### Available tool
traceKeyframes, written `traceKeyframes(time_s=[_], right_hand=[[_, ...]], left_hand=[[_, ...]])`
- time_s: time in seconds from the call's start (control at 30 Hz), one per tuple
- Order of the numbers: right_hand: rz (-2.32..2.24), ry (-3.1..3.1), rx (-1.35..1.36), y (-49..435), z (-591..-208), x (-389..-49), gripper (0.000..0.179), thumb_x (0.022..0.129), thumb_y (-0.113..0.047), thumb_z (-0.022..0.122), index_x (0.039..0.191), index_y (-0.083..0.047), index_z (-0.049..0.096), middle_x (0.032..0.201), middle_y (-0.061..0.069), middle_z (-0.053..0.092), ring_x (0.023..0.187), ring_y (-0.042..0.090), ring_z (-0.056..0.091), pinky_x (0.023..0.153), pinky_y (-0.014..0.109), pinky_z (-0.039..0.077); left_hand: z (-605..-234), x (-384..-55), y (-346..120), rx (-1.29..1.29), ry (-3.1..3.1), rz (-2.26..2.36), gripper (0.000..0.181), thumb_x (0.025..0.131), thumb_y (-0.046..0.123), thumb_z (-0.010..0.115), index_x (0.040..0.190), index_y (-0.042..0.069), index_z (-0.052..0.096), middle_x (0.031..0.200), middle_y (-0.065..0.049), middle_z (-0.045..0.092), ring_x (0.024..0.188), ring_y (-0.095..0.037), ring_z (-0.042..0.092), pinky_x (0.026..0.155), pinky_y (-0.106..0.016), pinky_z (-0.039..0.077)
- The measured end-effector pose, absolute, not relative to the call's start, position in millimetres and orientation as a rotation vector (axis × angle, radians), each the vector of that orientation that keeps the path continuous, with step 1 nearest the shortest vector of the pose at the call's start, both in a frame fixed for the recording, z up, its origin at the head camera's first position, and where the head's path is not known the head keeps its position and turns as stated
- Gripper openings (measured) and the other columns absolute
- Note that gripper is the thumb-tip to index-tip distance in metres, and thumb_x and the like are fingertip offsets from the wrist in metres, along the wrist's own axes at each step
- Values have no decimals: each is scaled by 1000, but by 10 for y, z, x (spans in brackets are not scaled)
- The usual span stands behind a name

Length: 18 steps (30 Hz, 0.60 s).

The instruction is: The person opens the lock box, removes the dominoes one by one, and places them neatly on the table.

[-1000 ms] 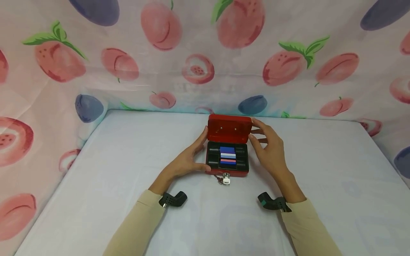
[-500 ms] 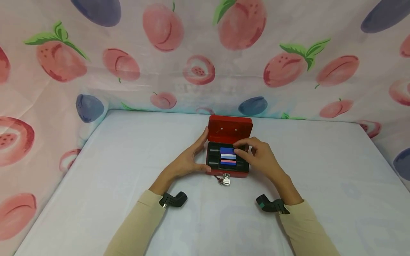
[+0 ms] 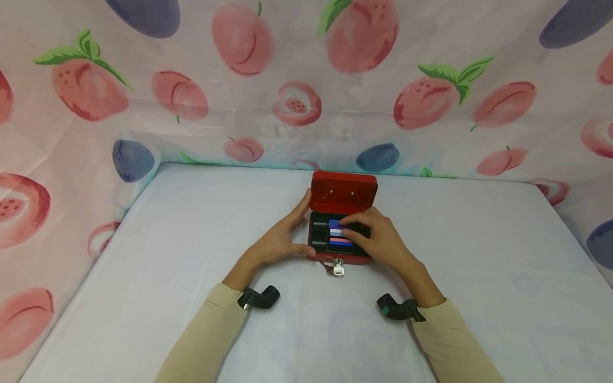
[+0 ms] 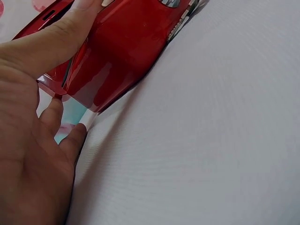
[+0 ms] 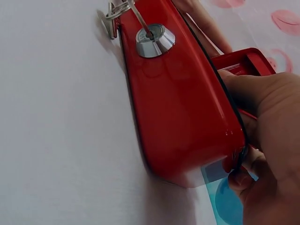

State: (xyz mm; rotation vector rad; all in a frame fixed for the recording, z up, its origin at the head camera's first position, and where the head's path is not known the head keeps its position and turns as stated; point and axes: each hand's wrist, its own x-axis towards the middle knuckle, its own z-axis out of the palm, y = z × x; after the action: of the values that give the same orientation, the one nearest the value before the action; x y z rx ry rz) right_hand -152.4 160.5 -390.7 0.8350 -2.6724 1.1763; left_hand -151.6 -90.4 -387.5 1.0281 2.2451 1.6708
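A red cash box (image 3: 351, 260) stands on the table, its lid (image 3: 342, 190) raised. Inside sits a black tray (image 3: 318, 234) with small blue, white and pink blocks (image 3: 341, 242) in its middle. My left hand (image 3: 274, 242) holds the box's left side, thumb at the front corner, fingers toward the lid. In the left wrist view that thumb crosses the red wall (image 4: 117, 51). Over the tray's right part, my right hand (image 3: 385, 242) brings index fingertip and thumb onto the blue and white blocks. Whether it pinches one cannot be told; the right wrist view hides the fingertips behind the box.
A key (image 3: 338, 267) sits in the front lock (image 5: 154, 40), with a key ring (image 5: 118, 9) hanging beside it. White cloth (image 3: 297, 330) covers the table. A fruit-patterned cloth (image 3: 335, 143) rises behind the box.
My right hand has let go of the lid's right edge, come down and moved left over the tray to the blocks. The left hand, box and raised lid stay in place.
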Motion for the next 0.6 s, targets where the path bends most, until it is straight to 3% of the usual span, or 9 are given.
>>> traceKeyframes(time_s=[0.6], right_hand=[[1220, -2795, 644, 1538, -3838, -1484, 24, 79, -28, 67, 103, -23, 67, 102, -1, 56, 97, 17, 48, 84, 42, 42]], left_hand=[[-3869, -1506, -917, 1024, 2250, 1659, 108, 68, 5, 76, 144, 14, 1, 149, 0, -3, 134, -15, 5, 104, -46, 19]])
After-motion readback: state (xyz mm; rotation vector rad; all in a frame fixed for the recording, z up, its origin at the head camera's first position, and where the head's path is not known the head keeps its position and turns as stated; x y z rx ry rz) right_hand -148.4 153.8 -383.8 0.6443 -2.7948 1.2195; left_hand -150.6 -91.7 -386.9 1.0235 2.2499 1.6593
